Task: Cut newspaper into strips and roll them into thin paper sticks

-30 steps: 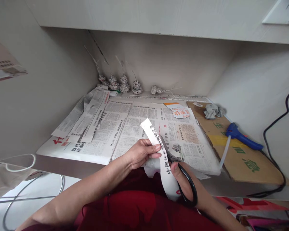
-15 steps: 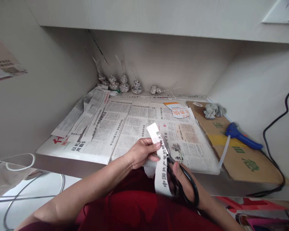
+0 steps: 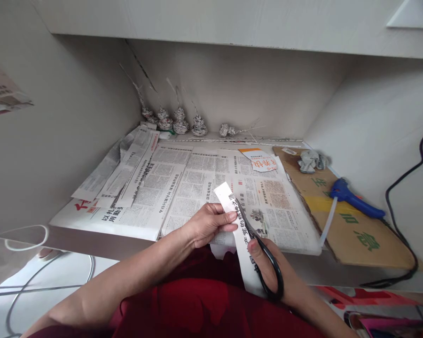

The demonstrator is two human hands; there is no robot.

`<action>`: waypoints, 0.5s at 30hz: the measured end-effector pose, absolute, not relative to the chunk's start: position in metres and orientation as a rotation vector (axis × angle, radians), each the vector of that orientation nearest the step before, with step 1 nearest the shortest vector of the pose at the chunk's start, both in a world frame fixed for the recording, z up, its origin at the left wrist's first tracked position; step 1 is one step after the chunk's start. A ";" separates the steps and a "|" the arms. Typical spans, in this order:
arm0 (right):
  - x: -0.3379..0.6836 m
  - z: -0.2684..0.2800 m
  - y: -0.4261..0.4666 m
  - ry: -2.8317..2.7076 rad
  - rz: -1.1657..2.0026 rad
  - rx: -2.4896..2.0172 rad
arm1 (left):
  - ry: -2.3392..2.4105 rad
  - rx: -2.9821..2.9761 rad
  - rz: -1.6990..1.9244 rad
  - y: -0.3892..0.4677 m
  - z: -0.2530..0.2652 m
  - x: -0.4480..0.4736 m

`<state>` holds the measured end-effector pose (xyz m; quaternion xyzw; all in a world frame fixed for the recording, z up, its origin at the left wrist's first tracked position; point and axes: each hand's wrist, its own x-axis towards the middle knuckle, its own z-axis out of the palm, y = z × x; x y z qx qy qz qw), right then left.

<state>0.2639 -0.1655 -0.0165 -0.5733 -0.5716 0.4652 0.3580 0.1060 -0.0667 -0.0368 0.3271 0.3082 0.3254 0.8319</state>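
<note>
My left hand (image 3: 211,223) pinches a long white paper strip (image 3: 245,253) printed with a row of black characters. The strip slants down from its upper end above my thumb toward my lap. A pair of black-handled scissors (image 3: 278,277) is in my right hand (image 3: 268,263), thumb over one handle loop. The blades lie along the strip's right edge, pointing up past my left fingertips; whether they bite into the paper is hard to make out. Beneath both hands, newspaper sheets (image 3: 197,188) cover the desk.
Woven newspaper gourds (image 3: 181,123) stand along the back, and one gourd (image 3: 227,130) lies on its side by thin paper rods (image 3: 268,141). At right, a blue glue gun (image 3: 356,199) and a grey crumpled cloth (image 3: 312,161) rest on cardboard (image 3: 366,234). Loose newspaper pieces (image 3: 127,169) lie left.
The scissors have moved up and slightly left along the strip, now covering some of its characters. The strip's lower end has swung right. My left hand has barely moved.
</note>
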 end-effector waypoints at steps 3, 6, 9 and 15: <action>0.262 -0.016 -0.166 -1.448 1.202 -1.506 | 0.619 0.690 0.723 -0.067 -0.038 0.107; 0.263 -0.017 -0.167 -1.441 1.219 -1.498 | 0.608 0.664 0.783 -0.066 -0.038 0.107; 0.265 -0.019 -0.169 -1.445 1.233 -1.510 | 0.634 0.722 0.740 -0.068 -0.036 0.106; 0.271 -0.022 -0.173 -1.491 1.272 -1.424 | 0.663 0.839 0.648 -0.074 -0.034 0.104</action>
